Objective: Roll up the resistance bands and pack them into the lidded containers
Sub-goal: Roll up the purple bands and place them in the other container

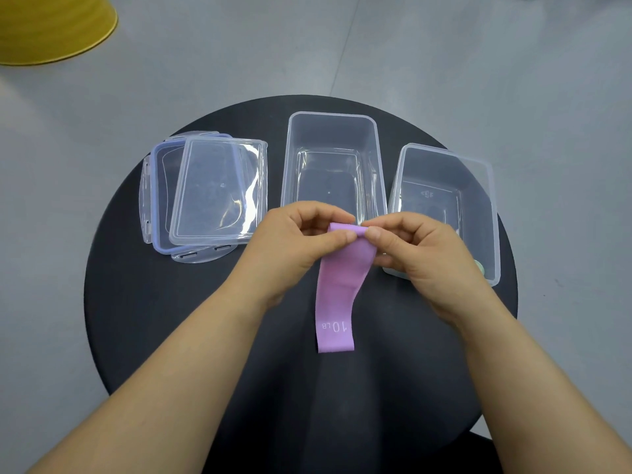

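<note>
L hand (294,241) & R hand (420,254) each hold a pinching grip on the rolled top end of the purple 10 LB resistance band (337,302) over the black tabletop (171,319), w/ R hand hiding the near corner of the right clear container (448,152).

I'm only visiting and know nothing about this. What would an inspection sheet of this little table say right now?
Surface: round black table, holding the job's things.
Job's things: purple band marked 10 LB, top end partly rolled, the rest hanging down over the table; middle container open and empty; right container open, with a pale green thing at its near corner, mostly hidden; two lids stacked at the left.
Clutter: nothing seen.
Hands: left hand and right hand both pinch the band's rolled end between fingers and thumb.
Cables: nothing seen.
Surroundings: grey floor; yellow object at the far left, cut off by the frame.
</note>
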A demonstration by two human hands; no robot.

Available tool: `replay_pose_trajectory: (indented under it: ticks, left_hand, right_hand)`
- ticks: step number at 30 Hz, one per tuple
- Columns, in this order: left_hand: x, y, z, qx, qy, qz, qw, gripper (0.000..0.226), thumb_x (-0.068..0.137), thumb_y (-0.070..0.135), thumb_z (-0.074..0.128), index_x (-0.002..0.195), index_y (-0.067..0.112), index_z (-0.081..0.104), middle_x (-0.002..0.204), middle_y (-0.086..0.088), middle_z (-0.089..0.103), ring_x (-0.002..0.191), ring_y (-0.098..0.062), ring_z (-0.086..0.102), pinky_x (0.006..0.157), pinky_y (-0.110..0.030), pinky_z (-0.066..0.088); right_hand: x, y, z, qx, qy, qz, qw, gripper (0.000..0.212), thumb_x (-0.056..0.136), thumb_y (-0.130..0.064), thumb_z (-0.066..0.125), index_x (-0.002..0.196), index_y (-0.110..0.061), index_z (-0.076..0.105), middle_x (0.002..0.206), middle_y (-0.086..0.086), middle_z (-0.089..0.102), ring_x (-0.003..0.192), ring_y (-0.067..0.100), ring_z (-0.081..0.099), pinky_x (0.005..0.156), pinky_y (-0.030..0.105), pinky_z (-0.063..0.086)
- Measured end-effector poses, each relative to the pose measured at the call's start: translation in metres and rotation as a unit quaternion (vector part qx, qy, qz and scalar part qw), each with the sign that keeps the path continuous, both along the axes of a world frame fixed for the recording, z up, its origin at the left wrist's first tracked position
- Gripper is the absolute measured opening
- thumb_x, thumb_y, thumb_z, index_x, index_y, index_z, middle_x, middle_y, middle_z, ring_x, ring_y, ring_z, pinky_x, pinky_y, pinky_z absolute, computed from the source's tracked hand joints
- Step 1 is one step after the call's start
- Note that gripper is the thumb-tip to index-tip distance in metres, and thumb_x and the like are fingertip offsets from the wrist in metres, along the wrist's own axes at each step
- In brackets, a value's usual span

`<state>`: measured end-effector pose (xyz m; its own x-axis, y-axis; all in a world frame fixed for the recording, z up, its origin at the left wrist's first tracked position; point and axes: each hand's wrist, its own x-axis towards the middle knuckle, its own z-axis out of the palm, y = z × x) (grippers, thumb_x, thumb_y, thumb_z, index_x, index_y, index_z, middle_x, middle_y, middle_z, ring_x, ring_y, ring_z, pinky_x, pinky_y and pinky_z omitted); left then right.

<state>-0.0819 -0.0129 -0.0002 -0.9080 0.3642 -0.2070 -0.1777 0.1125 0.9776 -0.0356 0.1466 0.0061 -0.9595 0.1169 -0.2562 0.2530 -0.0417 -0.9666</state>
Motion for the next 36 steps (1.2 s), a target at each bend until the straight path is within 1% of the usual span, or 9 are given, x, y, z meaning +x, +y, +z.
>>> replay_pose_trajectory:
  ticks: [7, 13, 17, 21, 25, 28, 32, 34, 36]
  left_hand:
    - [0.000, 0.002, 0.000, 0.079, -0.121, -0.035, 0.989, 0.027, 0.067, 0.029, 0.068, 0.086, 0.012, 0.074, 0.102, -0.009, 0.072, 0.091, -0.014, 0.065, 0.085, -0.032, 0.052]
    - [-0.009, -0.014, 0.002, 0.091, -0.193, -0.154, 0.965, 0.009, 0.070, 0.021, 0.070, 0.073, 0.016, 0.077, 0.081, 0.000, 0.072, 0.082, -0.015, 0.065, 0.072, -0.026, 0.054]
    - [-0.005, -0.015, 0.002, 0.094, -0.217, -0.223, 0.946, 0.013, 0.054, 0.016, 0.081, 0.065, 0.015, 0.075, 0.089, -0.002, 0.072, 0.108, -0.012, 0.059, 0.063, -0.018, 0.051]
    - [0.000, -0.009, 0.005, 0.110, -0.234, -0.258, 0.931, 0.015, 0.055, 0.026, 0.069, 0.063, 0.014, 0.074, 0.069, 0.002, 0.069, 0.065, -0.008, 0.065, 0.059, -0.019, 0.051]
    - [-0.001, -0.011, 0.000, 0.117, -0.233, -0.285, 0.922, 0.035, 0.052, 0.037, 0.083, 0.076, 0.013, 0.076, 0.084, -0.001, 0.072, 0.076, -0.011, 0.068, 0.069, -0.022, 0.055]
    - [0.001, -0.009, -0.003, 0.116, -0.218, -0.274, 0.930, 0.049, 0.044, 0.048, 0.087, 0.078, 0.014, 0.077, 0.081, 0.000, 0.072, 0.078, -0.011, 0.067, 0.073, -0.022, 0.054]
    - [0.003, -0.003, -0.006, 0.129, -0.203, -0.226, 0.944, 0.046, 0.047, 0.053, 0.085, 0.076, 0.018, 0.077, 0.111, -0.009, 0.068, 0.131, -0.025, 0.042, 0.109, -0.044, 0.033]
    - [0.003, -0.003, -0.005, 0.134, -0.204, -0.219, 0.945, 0.040, 0.049, 0.049, 0.084, 0.074, 0.019, 0.077, 0.124, -0.015, 0.062, 0.137, -0.030, 0.033, 0.114, -0.046, 0.025]
    - [0.003, -0.003, -0.004, 0.131, -0.207, -0.219, 0.945, 0.028, 0.054, 0.042, 0.080, 0.070, 0.018, 0.076, 0.103, -0.004, 0.071, 0.131, -0.024, 0.042, 0.111, -0.038, 0.032]
  right_hand:
    - [0.002, 0.001, 0.000, -0.041, 0.016, 0.007, 0.999, 0.022, 0.064, -0.019, 0.071, 0.084, -0.014, 0.067, 0.074, -0.005, 0.074, 0.075, 0.008, 0.070, 0.066, 0.017, 0.054]
    - [0.011, 0.019, 0.004, 0.012, 0.013, 0.209, 0.978, 0.057, 0.060, -0.025, 0.080, 0.114, -0.034, 0.063, 0.096, 0.010, 0.065, 0.081, 0.012, 0.060, 0.076, 0.020, 0.049]
    - [0.014, 0.018, 0.009, 0.023, 0.030, 0.289, 0.957, 0.066, 0.061, -0.023, 0.078, 0.122, -0.037, 0.058, 0.122, -0.017, 0.055, 0.088, 0.018, 0.055, 0.076, 0.032, 0.051]
    - [0.017, 0.014, 0.013, 0.042, 0.044, 0.296, 0.953, 0.058, 0.059, -0.023, 0.079, 0.113, -0.035, 0.063, 0.129, -0.017, 0.051, 0.102, 0.038, 0.052, 0.076, 0.050, 0.049]
    - [0.019, 0.018, 0.014, 0.042, 0.044, 0.273, 0.960, 0.064, 0.052, -0.032, 0.087, 0.112, -0.034, 0.064, 0.116, 0.017, 0.055, 0.088, 0.044, 0.051, 0.068, 0.048, 0.045]
    - [0.020, 0.018, 0.016, 0.008, 0.044, 0.257, 0.965, 0.062, 0.052, -0.044, 0.087, 0.108, -0.037, 0.064, 0.108, 0.036, 0.051, 0.091, 0.058, 0.047, 0.076, 0.063, 0.045]
    - [0.020, 0.017, 0.016, -0.007, 0.050, 0.233, 0.971, 0.061, 0.049, -0.042, 0.089, 0.106, -0.040, 0.065, 0.112, 0.033, 0.051, 0.096, 0.063, 0.043, 0.083, 0.065, 0.044]
    - [0.019, 0.018, 0.015, 0.002, 0.047, 0.230, 0.972, 0.063, 0.048, -0.048, 0.087, 0.107, -0.041, 0.065, 0.115, 0.028, 0.053, 0.094, 0.062, 0.042, 0.083, 0.063, 0.045]
    - [0.018, 0.019, 0.014, 0.022, 0.040, 0.229, 0.972, 0.065, 0.047, -0.043, 0.089, 0.108, -0.042, 0.064, 0.115, 0.025, 0.056, 0.090, 0.059, 0.045, 0.081, 0.059, 0.047]
